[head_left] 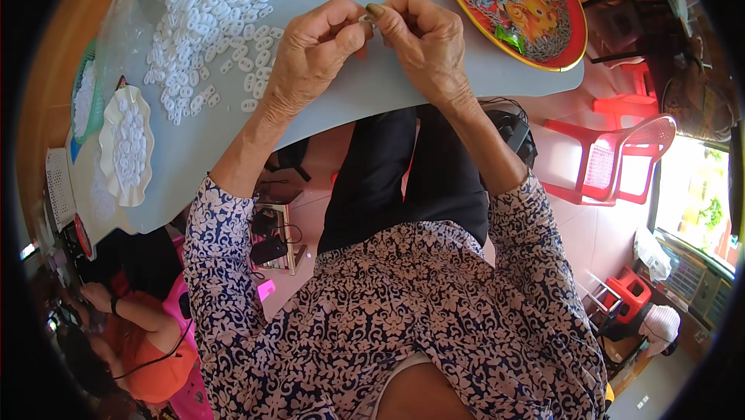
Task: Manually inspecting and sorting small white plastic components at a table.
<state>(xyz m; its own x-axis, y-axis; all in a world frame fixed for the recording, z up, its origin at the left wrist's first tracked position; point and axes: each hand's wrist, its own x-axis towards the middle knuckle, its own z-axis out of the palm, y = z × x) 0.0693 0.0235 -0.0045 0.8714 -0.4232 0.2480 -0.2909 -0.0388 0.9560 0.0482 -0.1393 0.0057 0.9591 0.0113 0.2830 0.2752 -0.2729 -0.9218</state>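
My left hand [314, 51] and my right hand [423, 40] meet above the grey table [194, 148], fingertips pinched together on a small white plastic piece [367, 20] that is mostly hidden by the fingers. A large heap of white plastic rings [221, 17] lies on the table just left of my left hand. A red round tray [570, 51] with a colourful picture and several thin pale pieces stands to the right of my right hand.
A pale scalloped dish [128, 145] with white pieces and a green basket [85, 98] sit at the table's left end. Red plastic chairs [617, 160] stand to the right on the pink floor. Another person in orange [147, 342] sits at lower left.
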